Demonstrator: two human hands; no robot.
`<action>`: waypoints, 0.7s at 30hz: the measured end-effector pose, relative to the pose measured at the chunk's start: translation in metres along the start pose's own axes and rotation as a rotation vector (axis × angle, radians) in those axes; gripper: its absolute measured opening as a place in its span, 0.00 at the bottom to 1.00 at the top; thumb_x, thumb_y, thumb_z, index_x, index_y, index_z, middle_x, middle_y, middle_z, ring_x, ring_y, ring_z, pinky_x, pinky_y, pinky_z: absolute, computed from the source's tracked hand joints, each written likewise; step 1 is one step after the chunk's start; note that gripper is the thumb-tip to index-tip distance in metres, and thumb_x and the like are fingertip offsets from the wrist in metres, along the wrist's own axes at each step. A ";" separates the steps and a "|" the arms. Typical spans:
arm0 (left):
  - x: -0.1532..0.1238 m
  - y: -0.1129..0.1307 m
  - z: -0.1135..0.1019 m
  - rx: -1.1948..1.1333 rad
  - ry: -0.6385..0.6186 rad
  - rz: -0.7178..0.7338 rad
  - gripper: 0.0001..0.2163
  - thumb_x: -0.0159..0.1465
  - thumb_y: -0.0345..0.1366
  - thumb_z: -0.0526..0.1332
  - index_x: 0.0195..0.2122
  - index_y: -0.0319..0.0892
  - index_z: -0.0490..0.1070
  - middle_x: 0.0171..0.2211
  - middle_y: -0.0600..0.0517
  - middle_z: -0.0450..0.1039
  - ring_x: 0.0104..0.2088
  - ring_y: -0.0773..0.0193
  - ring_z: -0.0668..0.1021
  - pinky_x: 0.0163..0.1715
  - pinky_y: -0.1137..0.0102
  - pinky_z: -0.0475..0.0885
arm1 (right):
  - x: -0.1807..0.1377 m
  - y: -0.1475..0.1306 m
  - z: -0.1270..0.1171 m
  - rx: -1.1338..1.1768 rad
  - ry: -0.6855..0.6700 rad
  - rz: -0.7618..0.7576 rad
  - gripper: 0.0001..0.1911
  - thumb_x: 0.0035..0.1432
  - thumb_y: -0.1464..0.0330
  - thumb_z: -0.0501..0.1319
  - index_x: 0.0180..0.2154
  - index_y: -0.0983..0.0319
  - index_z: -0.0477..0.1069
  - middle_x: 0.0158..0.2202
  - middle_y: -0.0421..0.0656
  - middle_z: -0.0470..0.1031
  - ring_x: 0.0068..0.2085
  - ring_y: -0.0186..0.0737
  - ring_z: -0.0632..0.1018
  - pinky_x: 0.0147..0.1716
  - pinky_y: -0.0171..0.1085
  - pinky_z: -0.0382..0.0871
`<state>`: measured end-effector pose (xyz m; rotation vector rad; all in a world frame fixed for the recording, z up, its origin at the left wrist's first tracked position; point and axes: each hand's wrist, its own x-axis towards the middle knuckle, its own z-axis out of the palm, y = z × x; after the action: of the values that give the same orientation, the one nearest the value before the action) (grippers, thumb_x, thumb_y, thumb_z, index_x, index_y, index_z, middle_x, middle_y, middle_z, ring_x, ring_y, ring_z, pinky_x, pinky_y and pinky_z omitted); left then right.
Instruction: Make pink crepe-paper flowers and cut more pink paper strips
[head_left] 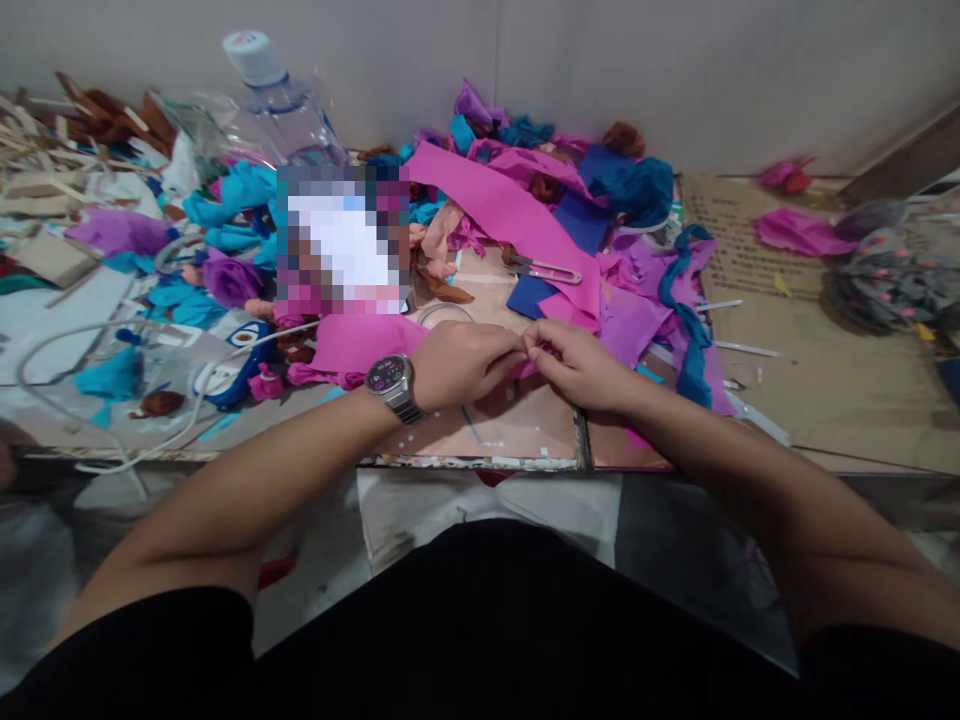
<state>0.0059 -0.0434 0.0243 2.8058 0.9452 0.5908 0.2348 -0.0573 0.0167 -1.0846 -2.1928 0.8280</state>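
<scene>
Over the front of the table, my left hand and my right hand meet at the fingertips. Both are closed in a pinch. A small pink piece of thin crepe-like material shows beneath and between the fingers, mostly hidden by them. On my left wrist is a metal watch. Just beyond the hands, thread snips rest on a long bright pink strip. Another flat pink sheet lies beside my left hand, and a purple sheet lies beyond my right hand.
A clear bottle with a white cap stands at the back left, near a blurred-out screen. A white cable loops across the left side. Cardboard covers the right, with a dark netted bundle. Colourful scraps crowd the back.
</scene>
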 end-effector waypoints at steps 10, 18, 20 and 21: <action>0.001 -0.002 -0.005 -0.095 -0.071 -0.077 0.15 0.74 0.44 0.57 0.42 0.43 0.82 0.31 0.48 0.82 0.32 0.60 0.81 0.33 0.67 0.63 | 0.000 0.002 -0.005 -0.094 0.068 -0.112 0.04 0.67 0.69 0.61 0.39 0.59 0.75 0.38 0.45 0.80 0.40 0.45 0.77 0.42 0.42 0.68; 0.002 -0.008 -0.018 -0.263 -0.129 -0.117 0.17 0.72 0.48 0.59 0.40 0.44 0.83 0.29 0.51 0.81 0.28 0.64 0.77 0.32 0.69 0.62 | 0.000 0.005 -0.010 -0.193 0.095 -0.163 0.02 0.66 0.70 0.61 0.38 0.58 0.71 0.37 0.45 0.78 0.39 0.47 0.75 0.42 0.44 0.67; 0.002 -0.010 -0.020 -0.296 -0.137 -0.120 0.16 0.72 0.48 0.59 0.39 0.43 0.83 0.28 0.52 0.80 0.27 0.66 0.75 0.32 0.69 0.62 | -0.001 0.005 -0.010 -0.191 0.109 -0.171 0.02 0.66 0.71 0.61 0.38 0.58 0.71 0.36 0.45 0.78 0.39 0.46 0.76 0.41 0.43 0.67; 0.002 -0.010 -0.020 -0.308 -0.136 -0.122 0.16 0.71 0.47 0.59 0.39 0.43 0.83 0.28 0.52 0.80 0.27 0.66 0.75 0.32 0.69 0.62 | -0.001 0.005 -0.010 -0.189 0.117 -0.173 0.03 0.66 0.71 0.61 0.37 0.59 0.71 0.36 0.45 0.78 0.39 0.45 0.76 0.41 0.43 0.67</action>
<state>-0.0064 -0.0344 0.0412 2.4625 0.9050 0.4757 0.2448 -0.0527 0.0193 -0.9866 -2.2613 0.4783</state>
